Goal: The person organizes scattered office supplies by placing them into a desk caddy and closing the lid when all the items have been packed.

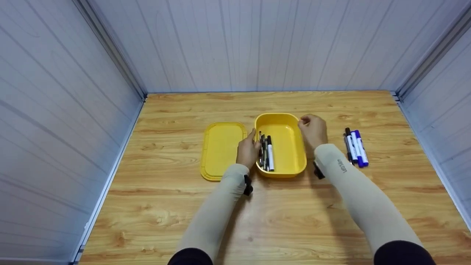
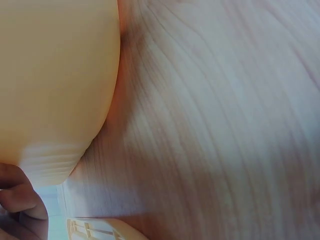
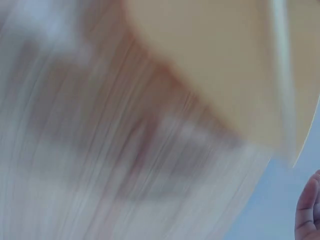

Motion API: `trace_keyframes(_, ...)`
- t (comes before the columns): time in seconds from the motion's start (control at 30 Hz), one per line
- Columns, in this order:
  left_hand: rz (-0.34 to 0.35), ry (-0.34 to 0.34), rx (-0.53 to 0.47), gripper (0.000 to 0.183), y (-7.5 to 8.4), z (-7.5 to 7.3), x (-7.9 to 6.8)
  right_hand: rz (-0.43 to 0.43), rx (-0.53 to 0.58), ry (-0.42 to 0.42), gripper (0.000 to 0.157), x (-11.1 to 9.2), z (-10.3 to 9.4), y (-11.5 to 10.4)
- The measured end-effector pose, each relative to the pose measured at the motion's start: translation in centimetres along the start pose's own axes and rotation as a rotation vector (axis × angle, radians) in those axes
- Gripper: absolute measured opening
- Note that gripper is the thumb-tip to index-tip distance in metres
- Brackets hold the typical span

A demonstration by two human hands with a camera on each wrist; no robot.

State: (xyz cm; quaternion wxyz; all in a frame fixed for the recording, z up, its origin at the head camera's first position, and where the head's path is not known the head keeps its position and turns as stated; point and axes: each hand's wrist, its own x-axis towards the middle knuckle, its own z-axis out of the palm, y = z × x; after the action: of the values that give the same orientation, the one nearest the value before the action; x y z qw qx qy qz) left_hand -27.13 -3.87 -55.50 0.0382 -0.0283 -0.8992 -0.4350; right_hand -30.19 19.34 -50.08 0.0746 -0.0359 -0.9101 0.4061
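A yellow plastic box [image 1: 289, 147], without its lid, stands on the wooden table. Several dark pens [image 1: 264, 152] and a white marker with a black cap [image 1: 270, 152] lie along its left side inside. My left hand [image 1: 247, 150] holds the left wall, thumb over the rim and fingers outside. In the left wrist view, curled fingers [image 2: 20, 200] show beside the box wall [image 2: 55, 75]. At the upper right corner, my right hand [image 1: 314, 129] pinches the rim with bent fingers. The right wrist view is blurred; a pale strip crosses the yellow wall [image 3: 215, 60].
The flat yellow lid [image 1: 219, 151] lies left of the box, partly behind the left hand. Several white markers with black and blue caps [image 1: 357, 147] and a dark pen lie at the right. Pale panel walls [image 1: 257, 48] enclose the table's back and sides.
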Motion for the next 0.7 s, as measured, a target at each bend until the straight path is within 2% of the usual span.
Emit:
trace_keyframes(0.23, 0.01, 0.009, -0.024, 0.055, 0.1, 0.0, -0.1, 0.111, -0.099, 0.073, 0.033, 0.3, -4.4, 5.2)
trace_keyframes(0.4, 0.01, 0.006, -0.037, 0.055, 0.3, 0.0, -0.1, 0.18, -0.17, 0.059, 0.036, -0.7, -6.6, 8.5)
trace_keyframes(0.57, 0.009, 0.002, -0.037, 0.054, 0.2, 0.0, -0.1, 0.162, -0.263, 0.029, 0.034, -1.6, -7.3, 10.7)
trace_keyframes(0.7, 0.002, 0.005, -0.034, 0.054, 0.2, 0.1, 0.0, 0.16, -0.323, 0.012, 0.03, -2.1, -7.3, 11.7)
